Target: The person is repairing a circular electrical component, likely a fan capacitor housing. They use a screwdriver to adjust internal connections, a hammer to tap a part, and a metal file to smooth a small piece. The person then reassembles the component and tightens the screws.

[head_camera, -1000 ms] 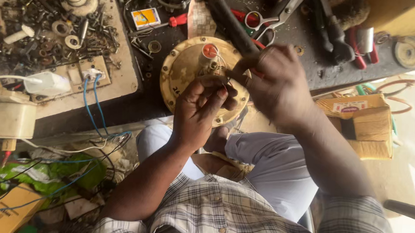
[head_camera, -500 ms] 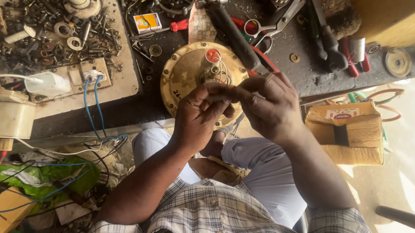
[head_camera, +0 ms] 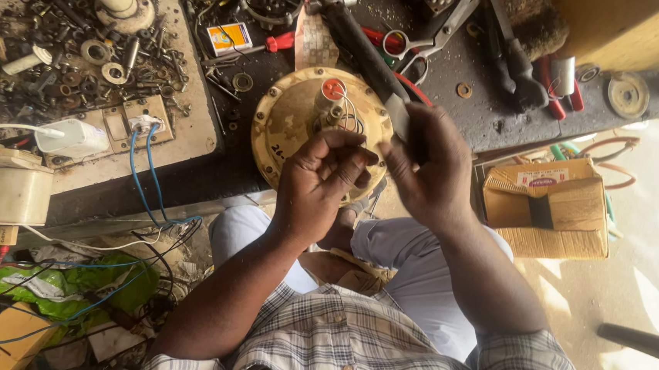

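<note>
So the left hand (head_camera: 322,181) has fingers curled, pinching thin wires by the right hand (head_camera: 423,168), which grips a flat blade (head_camera: 398,116). Round yellowish motor housing (head_camera: 303,125) sits right behind both hands.

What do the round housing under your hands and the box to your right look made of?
Round housing: likely cast metal under worn cream paint, with bolt heads round the rim and dark chipped patches. Box: brown corrugated cardboard, matte, with visible fluting and bent flaps.
</note>
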Motion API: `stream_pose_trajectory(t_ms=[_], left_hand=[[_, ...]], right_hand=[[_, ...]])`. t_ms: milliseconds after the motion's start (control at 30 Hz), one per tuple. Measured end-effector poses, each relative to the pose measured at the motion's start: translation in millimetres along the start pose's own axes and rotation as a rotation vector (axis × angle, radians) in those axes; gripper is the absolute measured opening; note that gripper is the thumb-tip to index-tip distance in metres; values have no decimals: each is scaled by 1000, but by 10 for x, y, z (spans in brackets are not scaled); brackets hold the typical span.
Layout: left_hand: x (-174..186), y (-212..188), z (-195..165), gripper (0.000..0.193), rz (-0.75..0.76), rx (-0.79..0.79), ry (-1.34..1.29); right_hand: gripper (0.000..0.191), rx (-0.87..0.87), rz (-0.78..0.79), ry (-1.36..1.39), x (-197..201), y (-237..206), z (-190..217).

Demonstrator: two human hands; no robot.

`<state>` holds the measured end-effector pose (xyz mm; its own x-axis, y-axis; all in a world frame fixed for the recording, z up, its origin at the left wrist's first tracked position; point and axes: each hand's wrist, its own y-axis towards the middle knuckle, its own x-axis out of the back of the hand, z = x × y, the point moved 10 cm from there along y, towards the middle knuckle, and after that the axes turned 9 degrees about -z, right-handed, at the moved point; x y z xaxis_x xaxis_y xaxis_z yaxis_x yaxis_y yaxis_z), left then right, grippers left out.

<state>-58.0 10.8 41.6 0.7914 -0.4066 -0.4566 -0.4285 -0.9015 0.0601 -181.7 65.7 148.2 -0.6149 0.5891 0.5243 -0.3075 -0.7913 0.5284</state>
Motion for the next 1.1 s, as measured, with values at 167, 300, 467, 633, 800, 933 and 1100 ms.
stream_pose_trajectory(t_ms=[167,300,467,633,800,933,1100], left_hand=[[-27,-17,-54,20,8,-30,-26],[-51,-21,-64,20,1,-65,-7],[-53,-39,-5,20,-13,-29,13],[-88,-74,-80,15,27,-112,40],[-15,-40,-12,15,-21,-29,28],[2,-22,-22,14,-10,-13,-53],[21,-17,-8,17,7,3,-32]], right_hand=[[26,28,127,-73,-80,-19,74],[17,29,134,-102,-78,-25,104],[12,40,86,-50,-68,-51,120],[7,-4,111,-64,-110,-63,38],[30,-192,181,-123,-57,-71,-195],[39,45,99,-259,99,-3,-57],[13,188,63,-189,87,-134,150]])
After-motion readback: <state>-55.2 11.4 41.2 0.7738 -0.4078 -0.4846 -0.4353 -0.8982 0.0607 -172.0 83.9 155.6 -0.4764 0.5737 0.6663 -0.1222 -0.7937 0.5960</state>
